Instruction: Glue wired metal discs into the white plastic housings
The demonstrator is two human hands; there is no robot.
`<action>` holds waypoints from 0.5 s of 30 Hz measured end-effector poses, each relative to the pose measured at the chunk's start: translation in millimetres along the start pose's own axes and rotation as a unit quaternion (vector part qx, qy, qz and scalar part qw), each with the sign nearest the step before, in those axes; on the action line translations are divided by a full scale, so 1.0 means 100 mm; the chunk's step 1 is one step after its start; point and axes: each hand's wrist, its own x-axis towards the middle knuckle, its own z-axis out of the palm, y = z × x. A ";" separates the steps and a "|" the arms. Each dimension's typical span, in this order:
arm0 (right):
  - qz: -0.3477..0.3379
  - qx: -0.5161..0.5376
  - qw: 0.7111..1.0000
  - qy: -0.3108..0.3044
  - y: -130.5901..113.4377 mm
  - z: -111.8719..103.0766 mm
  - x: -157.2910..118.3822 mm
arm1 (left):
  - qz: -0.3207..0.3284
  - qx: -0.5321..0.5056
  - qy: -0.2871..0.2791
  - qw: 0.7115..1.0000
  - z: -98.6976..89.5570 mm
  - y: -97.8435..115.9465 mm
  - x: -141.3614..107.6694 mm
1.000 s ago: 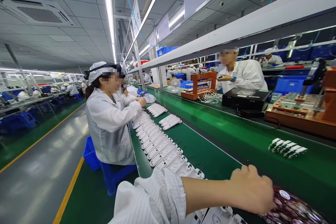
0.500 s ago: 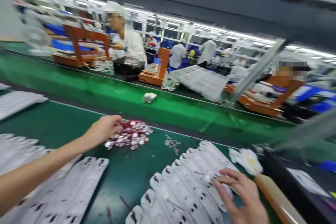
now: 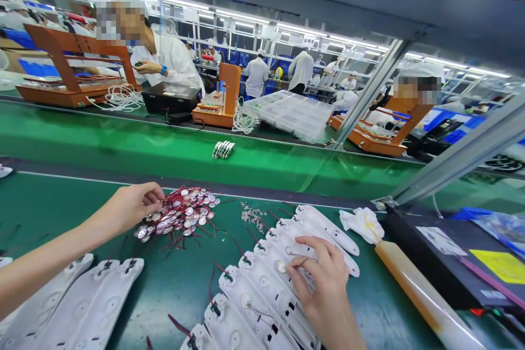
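Observation:
My left hand (image 3: 141, 202) reaches to the left edge of a pile of small round metal discs with red wires (image 3: 191, 210). Its fingers are curled against the discs, and what lies between the fingertips is hidden. My right hand (image 3: 324, 279) is over a row of long white plastic shells (image 3: 262, 279). Thumb and forefinger pinch at a small wired disc (image 3: 281, 266) on one shell, its thin wire running under the fingers. Another wired disc (image 3: 246, 301) sits on a neighbouring shell. Red wires stick out from the shells' far ends.
More white shells (image 3: 98, 301) lie at the lower left. Small metal bits (image 3: 252, 215) are beside the pile. At right are crumpled white tissue (image 3: 363, 224), a tan cylinder (image 3: 422, 290) and a black box (image 3: 430, 251). Beyond the green barrier (image 3: 266, 158), co-workers sit by orange fixtures (image 3: 221, 98).
The view has turned, shifting the scene leftward. My right hand has moved left along the row of shells. My left hand stays at the pile's left side.

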 end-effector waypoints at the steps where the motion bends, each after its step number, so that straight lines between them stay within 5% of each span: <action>1: -0.001 -0.002 1.000 -0.003 0.00 0.01 0.00 | 0.001 0.003 0.000 1.000 -0.02 0.01 -0.01; 8: -0.007 -0.006 1.000 -0.009 0.01 0.09 -0.02 | 0.013 0.088 0.030 0.996 -0.14 0.06 -0.04; 15: -0.021 -0.019 0.999 0.030 0.00 -0.09 0.05 | 0.016 0.041 0.070 0.997 -0.25 0.26 -0.17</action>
